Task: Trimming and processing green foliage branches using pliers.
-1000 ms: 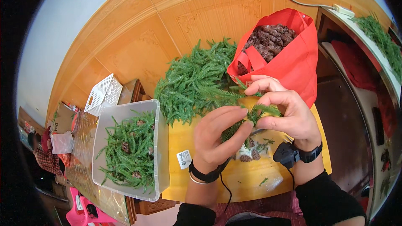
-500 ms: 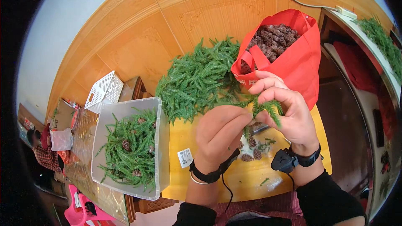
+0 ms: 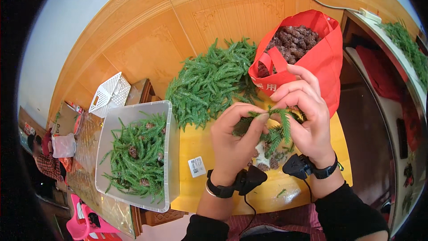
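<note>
Over the yellow table (image 3: 209, 196), both my hands pinch a green artificial pine sprig (image 3: 284, 127). My left hand (image 3: 234, 136) grips its middle between thumb and forefinger. My right hand (image 3: 310, 114) has thumb and fingertips closed on the upper needles, its other fingers curled above. Some of its branches hang down between the hands, and the fingers hide part of the stem. Beneath them lie a few small brown pine cones (image 3: 263, 167) and loose green bits. Whether a cone is attached to the held sprig I cannot make out.
Behind the hands is a heap of green sprigs (image 3: 209, 80). A red bag (image 3: 327, 69) full of pine cones (image 3: 292, 42) stands back right. At left sits a translucent bin (image 3: 168, 151) of sprigs with cones. A white label (image 3: 196, 167) lies beside it.
My left hand has rotated so its thumb faces up, and its fingers have shifted along the sprig. The sprig's branches now spread and hang lower between my hands.
</note>
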A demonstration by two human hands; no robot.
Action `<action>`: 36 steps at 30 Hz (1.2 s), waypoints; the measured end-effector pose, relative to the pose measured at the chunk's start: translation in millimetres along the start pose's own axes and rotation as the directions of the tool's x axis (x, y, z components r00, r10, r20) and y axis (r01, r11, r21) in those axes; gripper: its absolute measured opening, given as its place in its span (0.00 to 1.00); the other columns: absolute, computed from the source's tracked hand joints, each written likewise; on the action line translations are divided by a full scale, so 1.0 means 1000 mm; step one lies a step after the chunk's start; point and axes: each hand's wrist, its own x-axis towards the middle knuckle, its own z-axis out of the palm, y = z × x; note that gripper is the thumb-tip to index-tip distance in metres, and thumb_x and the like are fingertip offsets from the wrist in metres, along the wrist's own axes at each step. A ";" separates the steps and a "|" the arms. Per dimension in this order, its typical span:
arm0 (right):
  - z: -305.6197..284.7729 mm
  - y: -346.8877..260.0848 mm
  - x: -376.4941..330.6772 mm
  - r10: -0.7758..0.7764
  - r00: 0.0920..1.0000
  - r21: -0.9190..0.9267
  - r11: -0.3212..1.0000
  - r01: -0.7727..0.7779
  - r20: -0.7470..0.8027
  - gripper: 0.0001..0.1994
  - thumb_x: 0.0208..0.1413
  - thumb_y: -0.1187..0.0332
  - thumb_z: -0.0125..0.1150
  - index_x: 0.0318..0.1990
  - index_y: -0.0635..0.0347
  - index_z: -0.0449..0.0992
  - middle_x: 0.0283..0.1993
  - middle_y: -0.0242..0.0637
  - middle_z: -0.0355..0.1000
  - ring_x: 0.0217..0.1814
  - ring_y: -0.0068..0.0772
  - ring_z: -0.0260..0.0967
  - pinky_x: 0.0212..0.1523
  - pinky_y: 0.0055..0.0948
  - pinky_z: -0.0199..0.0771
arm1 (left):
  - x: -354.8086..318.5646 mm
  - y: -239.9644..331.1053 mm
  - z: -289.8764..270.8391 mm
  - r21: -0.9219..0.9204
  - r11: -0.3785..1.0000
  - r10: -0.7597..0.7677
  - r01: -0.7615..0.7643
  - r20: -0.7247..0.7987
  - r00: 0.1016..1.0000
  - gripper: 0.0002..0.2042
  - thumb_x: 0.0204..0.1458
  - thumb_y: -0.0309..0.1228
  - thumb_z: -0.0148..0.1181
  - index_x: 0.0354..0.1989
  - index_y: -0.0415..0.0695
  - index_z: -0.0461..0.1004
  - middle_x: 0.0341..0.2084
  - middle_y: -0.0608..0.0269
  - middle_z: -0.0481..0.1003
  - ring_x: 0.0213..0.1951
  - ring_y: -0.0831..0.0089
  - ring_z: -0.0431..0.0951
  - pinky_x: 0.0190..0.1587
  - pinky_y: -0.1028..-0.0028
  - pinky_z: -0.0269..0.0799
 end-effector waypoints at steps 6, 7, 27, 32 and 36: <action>-0.010 0.005 0.000 -0.001 1.000 0.066 0.998 0.001 0.004 0.07 0.33 0.75 0.59 0.26 0.59 0.73 0.38 0.34 0.69 0.56 0.48 0.56 0.54 0.42 0.56 | -0.001 0.009 0.002 -0.207 0.967 -0.121 0.149 0.142 0.982 0.16 0.45 0.22 0.59 0.43 0.38 0.66 0.35 0.66 0.69 0.36 0.81 0.71 0.35 0.81 0.68; -0.011 0.003 0.000 -0.003 1.000 0.061 0.998 0.002 0.004 0.07 0.33 0.75 0.59 0.26 0.59 0.73 0.38 0.34 0.69 0.56 0.48 0.56 0.54 0.42 0.56 | -0.001 0.010 -0.001 -0.211 0.966 -0.118 0.147 0.143 0.983 0.16 0.45 0.22 0.59 0.43 0.38 0.66 0.35 0.66 0.69 0.36 0.81 0.71 0.35 0.81 0.68; -0.067 -0.047 -0.055 -0.249 0.953 -0.227 0.931 0.285 0.172 0.10 0.29 0.70 0.64 0.25 0.43 0.79 0.39 0.29 0.69 0.54 0.47 0.55 0.52 0.43 0.58 | -0.058 0.011 0.022 -0.634 0.357 -0.292 0.686 0.622 0.726 0.44 0.39 0.34 0.67 0.62 0.39 0.44 0.47 0.55 0.65 0.44 0.68 0.70 0.43 0.73 0.68; -0.075 -0.050 -0.078 -0.218 0.962 -0.202 0.947 0.250 0.166 0.06 0.30 0.70 0.63 0.21 0.46 0.76 0.39 0.31 0.70 0.54 0.49 0.55 0.51 0.43 0.59 | -0.091 0.031 0.036 -0.670 0.300 -0.282 0.679 0.617 0.734 0.37 0.38 0.30 0.68 0.56 0.40 0.53 0.42 0.62 0.67 0.39 0.75 0.70 0.38 0.76 0.68; -0.080 -0.055 -0.094 -0.220 0.957 -0.187 0.949 0.254 0.187 0.05 0.29 0.71 0.63 0.17 0.50 0.73 0.39 0.32 0.71 0.55 0.51 0.56 0.52 0.44 0.58 | -0.111 0.043 0.043 -0.498 0.656 -0.417 0.567 0.387 0.822 0.21 0.41 0.26 0.64 0.44 0.41 0.64 0.34 0.66 0.69 0.33 0.76 0.71 0.36 0.79 0.67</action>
